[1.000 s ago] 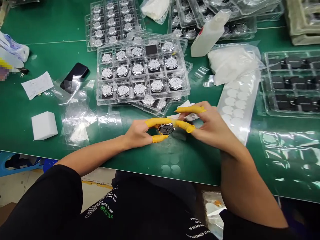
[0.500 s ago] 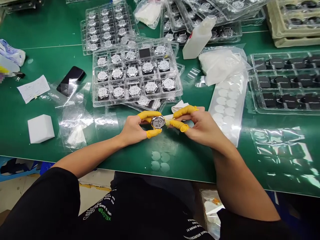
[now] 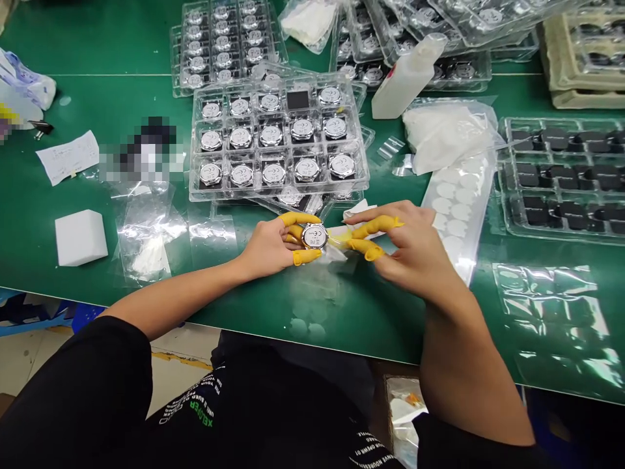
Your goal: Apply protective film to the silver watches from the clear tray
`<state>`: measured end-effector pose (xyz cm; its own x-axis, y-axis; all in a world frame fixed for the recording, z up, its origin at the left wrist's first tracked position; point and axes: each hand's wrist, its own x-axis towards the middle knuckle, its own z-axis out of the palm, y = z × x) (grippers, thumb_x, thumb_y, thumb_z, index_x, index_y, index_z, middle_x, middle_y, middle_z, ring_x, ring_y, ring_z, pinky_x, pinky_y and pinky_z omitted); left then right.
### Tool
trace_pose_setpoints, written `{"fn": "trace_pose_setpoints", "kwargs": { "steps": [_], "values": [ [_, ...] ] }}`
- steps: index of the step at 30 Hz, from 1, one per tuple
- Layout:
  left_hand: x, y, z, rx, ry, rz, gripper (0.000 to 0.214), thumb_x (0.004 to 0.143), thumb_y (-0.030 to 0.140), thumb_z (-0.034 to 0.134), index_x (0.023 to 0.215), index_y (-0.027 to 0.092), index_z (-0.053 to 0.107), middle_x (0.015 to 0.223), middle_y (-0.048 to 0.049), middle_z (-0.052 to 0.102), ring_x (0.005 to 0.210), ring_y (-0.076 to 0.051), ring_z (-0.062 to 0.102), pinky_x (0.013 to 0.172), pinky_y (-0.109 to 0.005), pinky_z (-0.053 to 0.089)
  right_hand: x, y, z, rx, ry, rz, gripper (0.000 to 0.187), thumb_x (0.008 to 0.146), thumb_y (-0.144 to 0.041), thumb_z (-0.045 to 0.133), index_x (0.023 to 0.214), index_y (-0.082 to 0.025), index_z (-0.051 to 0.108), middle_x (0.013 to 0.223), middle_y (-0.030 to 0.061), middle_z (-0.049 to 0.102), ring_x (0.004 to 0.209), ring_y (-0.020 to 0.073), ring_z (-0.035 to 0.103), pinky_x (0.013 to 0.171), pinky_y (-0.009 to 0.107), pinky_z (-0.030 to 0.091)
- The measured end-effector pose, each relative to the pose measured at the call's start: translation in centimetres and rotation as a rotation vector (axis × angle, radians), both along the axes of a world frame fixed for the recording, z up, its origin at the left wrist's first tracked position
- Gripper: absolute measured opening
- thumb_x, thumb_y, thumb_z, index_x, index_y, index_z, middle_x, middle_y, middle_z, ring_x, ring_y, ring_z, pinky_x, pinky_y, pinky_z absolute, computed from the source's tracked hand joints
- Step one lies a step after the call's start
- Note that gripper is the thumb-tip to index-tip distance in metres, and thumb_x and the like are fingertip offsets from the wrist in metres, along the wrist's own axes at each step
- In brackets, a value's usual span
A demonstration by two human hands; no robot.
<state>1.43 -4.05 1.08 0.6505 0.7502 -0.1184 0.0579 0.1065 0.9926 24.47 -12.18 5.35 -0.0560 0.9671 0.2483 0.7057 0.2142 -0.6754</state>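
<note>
Yellow finger cots cover the thumb and fingertips of my left hand (image 3: 268,249), which grips a round silver watch case (image 3: 315,237) by its edges. The case's back, with a printed CE mark, faces up. Just to the right, my right hand (image 3: 410,244), also in yellow finger cots, pinches a thin, clear, yellowish film (image 3: 339,235) between thumb and finger. This film spans the gap to the case's right edge; whether it is still attached there I cannot tell. White paper or cloth (image 3: 360,210) lies behind the right fingers.
Beyond my hands, a clear tray (image 3: 205,193) of watch cases rests on other trays. A white bottle (image 3: 403,81), a sheet of round stickers (image 3: 446,218) and a tray of dark parts (image 3: 551,228) are to the right. A white block (image 3: 81,238) sits left.
My right hand has drawn away to the right from the watch case, and more film shows between them. My left hand still holds the case. The camera view has shifted slightly.
</note>
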Motion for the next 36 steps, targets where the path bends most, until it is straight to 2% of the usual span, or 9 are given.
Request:
{"fn": "trace_pose_setpoints", "kwargs": {
  "steps": [3,5,8,11,13,25,36],
  "values": [
    [-0.1,0.0,0.1,0.061,0.04,0.0,0.059,0.069,0.023,0.087,0.124,0.019,0.069,0.087,-0.0027,0.076,0.078,-0.013,0.071,0.077,-0.027,0.062,-0.8,-0.3,0.2,-0.009,0.419,0.013,0.019,0.087,-0.045,0.069,0.085,-0.027,0.065,0.11,0.0063,0.072,0.102,0.0291,0.065,0.089,0.05,0.049],
    [-0.2,0.0,0.2,0.1,0.073,-0.017,0.058,0.068,0.024,0.087,0.123,0.018,0.07,0.085,-0.0023,0.075,0.075,-0.013,0.07,0.074,-0.026,0.06,-1.8,-0.3,-0.3,-0.049,0.547,-0.025,0.023,0.088,-0.049,0.069,0.086,-0.027,0.065,0.111,0.0068,0.07,0.102,0.0266,0.065,0.086,0.044,0.052],
    [-0.3,-0.1,0.5,0.123,0.099,-0.045,0.057,0.067,0.023,0.085,0.122,0.017,0.07,0.084,-0.0024,0.075,0.071,-0.012,0.067,0.07,-0.025,0.057,-3.4,0.0,-1.4,-0.183,0.471,-0.111,0.024,0.085,-0.048,0.073,0.087,-0.025,0.068,0.111,0.0073,0.07,0.097,0.0234,0.065,0.081,0.039,0.053],
    [-0.2,-0.1,0.6,0.136,0.11,-0.045,0.056,0.067,0.024,0.085,0.121,0.017,0.071,0.082,-0.0019,0.074,0.069,-0.01,0.065,0.067,-0.023,0.055,-4.3,0.1,-2.2,-0.316,0.489,-0.134,0.03,0.083,-0.052,0.075,0.091,-0.023,0.07,0.1,0.0058,0.073,0.083,0.0196,0.065,0.074,0.035,0.054],
    [-0.2,-0.1,0.6,0.139,0.111,-0.043,0.056,0.067,0.024,0.085,0.12,0.017,0.071,0.082,-0.0013,0.074,0.068,-0.01,0.064,0.066,-0.022,0.054,-4.4,0.1,-2.5,-0.347,0.509,-0.157,0.034,0.081,-0.054,0.075,0.092,-0.023,0.071,0.092,0.0047,0.073,0.077,0.0185,0.064,0.072,0.035,0.054],
    [-0.3,0.0,0.5,0.169,0.161,-0.012,0.054,0.066,0.028,0.086,0.118,0.02,0.072,0.079,0.0007,0.073,0.069,-0.012,0.066,0.068,-0.025,0.057,-5.4,-0.1,-3.3,-0.276,0.511,-0.282,0.039,0.081,-0.061,0.072,0.086,-0.023,0.07,0.084,0.0038,0.073,0.071,0.0179,0.064,0.068,0.034,0.052],
    [-0.3,-0.2,0.5,0.116,0.146,-0.031,0.055,0.066,0.026,0.086,0.118,0.02,0.069,0.083,0.0004,0.075,0.07,-0.012,0.068,0.068,-0.026,0.059,-5.6,-0.4,-3.7,-0.244,0.493,-0.299,0.03,0.083,-0.051,0.072,0.089,-0.023,0.069,0.094,0.0055,0.075,0.083,0.0207,0.068,0.078,0.038,0.055]
  ]
}}
